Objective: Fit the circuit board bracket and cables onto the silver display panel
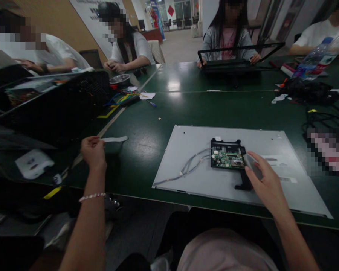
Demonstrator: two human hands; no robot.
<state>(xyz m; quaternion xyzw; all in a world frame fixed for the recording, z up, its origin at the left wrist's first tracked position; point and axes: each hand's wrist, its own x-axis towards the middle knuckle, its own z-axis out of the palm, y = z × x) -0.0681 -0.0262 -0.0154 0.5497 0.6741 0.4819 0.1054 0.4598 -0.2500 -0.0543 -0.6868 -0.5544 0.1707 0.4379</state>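
A grey metal panel [271, 177] lies flat on the green table [203, 109] before me. On it sits a green circuit board [227, 158] in a black frame, with grey wires [192, 165] trailing left. My right hand [264, 180] rests at the board's right edge, fingers curled round a small grey piece. My left hand [93, 150] is out to the left over the table edge, pinching the end of a flat white ribbon strip [114, 139].
Other people sit round the table; one across holds a black monitor frame [237, 62]. A black panel [53, 105] lies at left. Coloured wires [124, 98], a metal bowl [120, 79], plastic bottles [319, 56] and black cables [313, 94] lie about.
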